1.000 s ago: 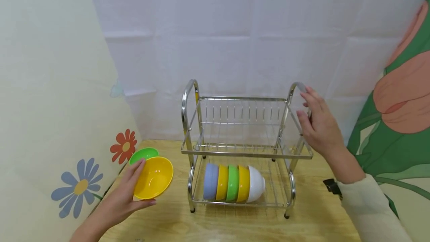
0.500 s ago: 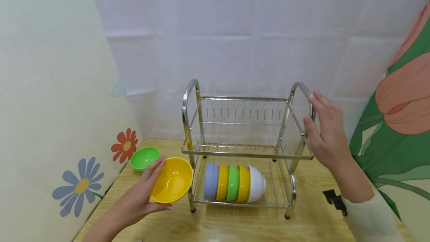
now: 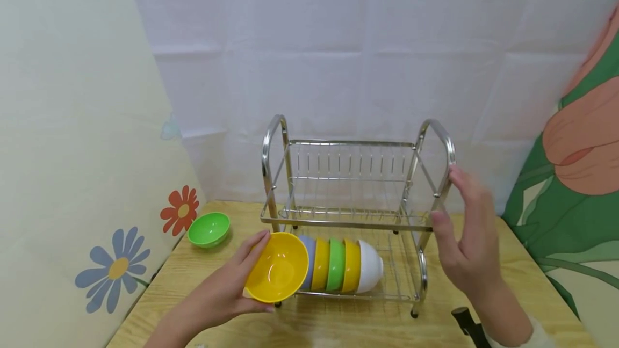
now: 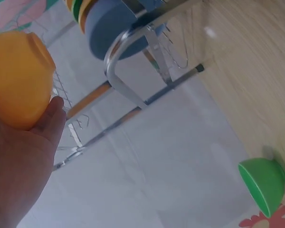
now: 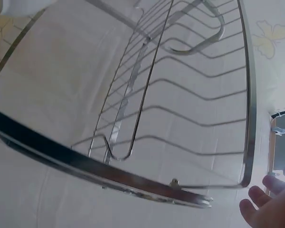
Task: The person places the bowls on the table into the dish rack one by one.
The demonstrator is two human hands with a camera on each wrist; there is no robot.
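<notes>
My left hand grips a yellow bowl by its rim and side, with its inside facing up toward the head camera. The bowl is in front of the left end of a two-tier metal dish rack, partly covering a blue bowl. Behind it on the lower tier, yellow, green, yellow and white bowls stand on their sides in a row. Beside the rack's right end, my right hand holds nothing, its fingers loosely spread. Whether its fingertips touch the frame I cannot tell.
A green bowl rests on the wooden table at the left, near the flowered wall panel. The rack's upper tier has wire slots. A white cloth hangs behind, and a black object is by my right wrist.
My left hand has carried the yellow bowl rightward, from beside the green bowl to the rack's front left. My right hand has slid down and slightly right from the rack's top rail.
</notes>
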